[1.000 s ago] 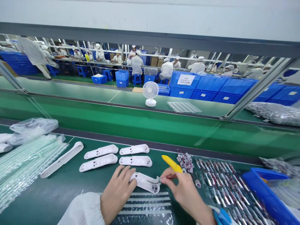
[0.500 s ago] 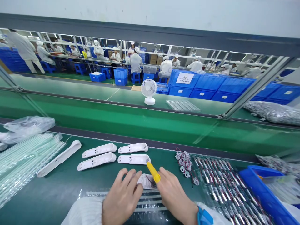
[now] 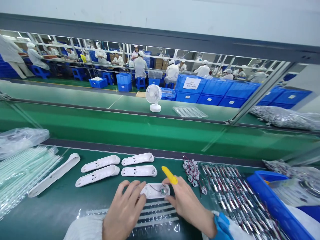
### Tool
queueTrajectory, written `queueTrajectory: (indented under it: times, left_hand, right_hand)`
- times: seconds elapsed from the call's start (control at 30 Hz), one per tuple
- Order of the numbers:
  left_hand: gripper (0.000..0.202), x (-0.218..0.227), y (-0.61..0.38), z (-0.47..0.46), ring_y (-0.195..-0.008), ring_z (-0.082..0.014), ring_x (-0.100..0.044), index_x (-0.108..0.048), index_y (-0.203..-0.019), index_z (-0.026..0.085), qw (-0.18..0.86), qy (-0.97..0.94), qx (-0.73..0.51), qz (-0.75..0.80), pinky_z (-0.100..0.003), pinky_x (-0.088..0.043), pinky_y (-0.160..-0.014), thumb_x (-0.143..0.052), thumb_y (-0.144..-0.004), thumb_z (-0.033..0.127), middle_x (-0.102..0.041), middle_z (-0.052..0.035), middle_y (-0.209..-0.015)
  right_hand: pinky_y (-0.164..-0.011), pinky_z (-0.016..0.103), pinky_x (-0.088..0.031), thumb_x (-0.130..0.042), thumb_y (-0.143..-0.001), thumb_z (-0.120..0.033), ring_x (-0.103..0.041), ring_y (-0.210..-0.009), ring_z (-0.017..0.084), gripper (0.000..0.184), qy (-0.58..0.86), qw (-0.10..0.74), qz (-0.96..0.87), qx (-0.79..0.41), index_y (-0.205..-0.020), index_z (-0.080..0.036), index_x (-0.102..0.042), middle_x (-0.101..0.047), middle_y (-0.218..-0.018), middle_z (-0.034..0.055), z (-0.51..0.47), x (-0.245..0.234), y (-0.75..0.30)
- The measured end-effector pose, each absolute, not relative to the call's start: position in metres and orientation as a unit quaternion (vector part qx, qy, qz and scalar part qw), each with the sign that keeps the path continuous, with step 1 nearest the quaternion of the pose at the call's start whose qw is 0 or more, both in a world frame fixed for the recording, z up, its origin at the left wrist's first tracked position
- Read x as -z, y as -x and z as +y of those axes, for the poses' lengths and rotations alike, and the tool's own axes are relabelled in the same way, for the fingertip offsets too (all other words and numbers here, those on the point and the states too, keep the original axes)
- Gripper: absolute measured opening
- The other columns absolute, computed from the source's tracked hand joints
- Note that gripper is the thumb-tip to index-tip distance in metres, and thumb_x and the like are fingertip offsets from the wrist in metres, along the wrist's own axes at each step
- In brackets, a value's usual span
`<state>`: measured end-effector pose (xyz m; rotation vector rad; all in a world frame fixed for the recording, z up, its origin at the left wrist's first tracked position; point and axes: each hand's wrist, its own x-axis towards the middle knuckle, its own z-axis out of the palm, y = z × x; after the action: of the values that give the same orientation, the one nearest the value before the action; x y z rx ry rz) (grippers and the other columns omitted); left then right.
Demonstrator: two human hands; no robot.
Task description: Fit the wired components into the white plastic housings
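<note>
Between my hands lies a narrow white plastic housing (image 3: 154, 191), open side up, with thin wires and a small round part at its right end. My left hand (image 3: 127, 206) is closed on its left end. With the thumb below and fingers above, my right hand (image 3: 186, 200) grips the right end. What looks like a yellow finger cot (image 3: 170, 175) sticks out from the right index finger. Beyond my hands lie several similar white housings (image 3: 139, 170). A cluster of small wired round parts (image 3: 192, 171) is to the right of them.
Clear plastic strips (image 3: 155, 216) lie under my wrists. Rows of silvery wired parts (image 3: 232, 196) and a blue bin (image 3: 265, 200) are at right. Pale green strips (image 3: 27, 173) fill the left. A green barrier (image 3: 140, 128) and a white fan (image 3: 154, 96) stand beyond; people work in the background.
My right hand has shifted off the top of the housing to its right end, uncovering the wires and round part. The yellow finger cot has lifted away. The view has turned slightly right.
</note>
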<state>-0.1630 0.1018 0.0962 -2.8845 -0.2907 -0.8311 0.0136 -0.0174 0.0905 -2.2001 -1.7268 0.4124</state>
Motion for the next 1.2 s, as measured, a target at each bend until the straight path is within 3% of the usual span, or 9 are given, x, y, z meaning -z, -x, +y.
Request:
queueTrajectory:
  times: [0.1, 0.17, 0.3, 0.47, 0.6, 0.7, 0.83, 1.0, 1.2]
  left_hand:
    - [0.022, -0.094, 0.162, 0.097, -0.100, -0.0278, -0.053, -0.057, -0.102, 0.016, 0.051, 0.949, 0.285, -0.121, -0.043, -0.040, -0.079, -0.042, -0.086, 0.017, -0.056, -0.0145, -0.113]
    - [0.030, -0.085, 0.163, 0.091, -0.097, -0.0260, -0.054, -0.053, -0.108, 0.019, 0.025, 0.969, 0.228, -0.091, -0.038, -0.044, -0.075, -0.052, -0.079, 0.016, -0.056, -0.0120, -0.112]
    - [0.041, -0.058, 0.162, 0.078, -0.089, -0.0236, -0.058, -0.055, -0.101, 0.021, -0.061, 0.993, 0.093, -0.037, -0.034, -0.049, -0.072, -0.066, -0.063, 0.010, -0.061, -0.0050, -0.103]
    - [0.030, -0.057, 0.132, 0.059, -0.086, -0.0202, -0.058, -0.057, -0.090, 0.020, -0.102, 0.992, 0.062, -0.039, -0.030, -0.048, -0.070, -0.062, -0.065, 0.003, -0.061, -0.0024, -0.098]
    - [0.020, -0.075, 0.074, 0.038, -0.078, -0.0178, -0.059, -0.060, -0.081, 0.016, -0.099, 0.993, 0.045, -0.043, -0.029, -0.047, -0.067, -0.049, -0.076, 0.000, -0.061, -0.0032, -0.088]
    - [0.026, -0.080, 0.033, 0.026, -0.081, -0.0193, -0.059, -0.060, -0.090, 0.016, -0.100, 0.994, 0.042, -0.023, -0.031, -0.047, -0.068, -0.043, -0.079, 0.000, -0.060, -0.0062, -0.091]
    - [0.029, -0.073, 0.002, 0.019, -0.084, -0.0223, -0.059, -0.057, -0.101, 0.011, -0.101, 0.993, 0.039, -0.038, -0.034, -0.047, -0.066, -0.042, -0.079, -0.001, -0.059, -0.0102, -0.093]
    - [0.015, -0.069, -0.005, 0.017, -0.089, -0.0186, -0.057, -0.059, -0.085, 0.010, -0.122, 0.991, 0.010, -0.048, -0.032, -0.048, -0.069, -0.048, -0.080, 0.001, -0.059, -0.0069, -0.097]
    - [0.026, -0.079, -0.003, 0.017, -0.092, -0.0229, -0.056, -0.058, -0.094, 0.008, -0.199, 0.974, 0.002, -0.106, -0.040, -0.047, -0.074, -0.040, -0.080, -0.004, -0.059, -0.0090, -0.093]
  right_hand:
    - [-0.082, 0.032, -0.040, -0.058, -0.072, -0.015, -0.051, -0.094, 0.020, 0.033, 0.811, 0.129, -0.562, -0.101, -0.104, -0.017, -0.051, -0.056, -0.102, 0.0056, -0.007, -0.107, -0.045]
    - [-0.083, 0.032, -0.038, -0.058, -0.075, -0.019, -0.051, -0.096, 0.021, 0.032, 0.845, 0.087, -0.525, -0.060, -0.106, -0.016, -0.051, -0.057, -0.104, 0.0066, 0.005, -0.116, -0.077]
    - [-0.085, 0.037, -0.038, -0.055, -0.078, -0.017, -0.051, -0.098, 0.022, 0.025, 0.882, 0.037, -0.468, -0.034, -0.102, -0.010, -0.054, -0.057, -0.102, 0.0108, 0.036, -0.116, -0.137]
    - [-0.085, 0.041, -0.040, -0.054, -0.082, -0.023, -0.053, -0.097, 0.020, 0.022, 0.903, -0.001, -0.427, -0.047, -0.101, -0.012, -0.054, -0.057, -0.101, 0.0066, 0.060, -0.099, -0.167]
    - [-0.085, 0.041, -0.041, -0.057, -0.080, -0.026, -0.053, -0.098, 0.020, 0.030, 0.916, 0.025, -0.397, -0.043, -0.106, -0.012, -0.053, -0.056, -0.105, 0.0077, 0.045, -0.108, -0.176]
    - [-0.084, 0.036, -0.042, -0.056, -0.080, -0.023, -0.054, -0.096, 0.018, 0.032, 0.930, 0.070, -0.361, -0.021, -0.109, -0.011, -0.051, -0.058, -0.103, 0.0076, 0.004, -0.128, -0.187]
    - [-0.074, 0.026, -0.042, -0.048, -0.081, -0.015, -0.060, -0.081, 0.015, 0.009, 0.947, 0.111, -0.301, -0.017, -0.082, -0.013, -0.057, -0.065, -0.086, 0.0056, -0.065, -0.145, -0.184]
    - [-0.058, 0.025, -0.039, -0.056, -0.070, -0.013, -0.060, -0.066, 0.017, 0.011, 0.955, 0.121, -0.264, -0.067, -0.062, -0.017, -0.051, -0.063, -0.065, 0.0018, -0.104, -0.113, -0.143]
    - [-0.062, 0.032, -0.039, -0.051, -0.071, -0.016, -0.060, -0.074, 0.024, 0.008, 0.963, 0.170, -0.204, -0.042, -0.064, -0.016, -0.051, -0.063, -0.073, 0.0093, -0.106, -0.072, -0.113]
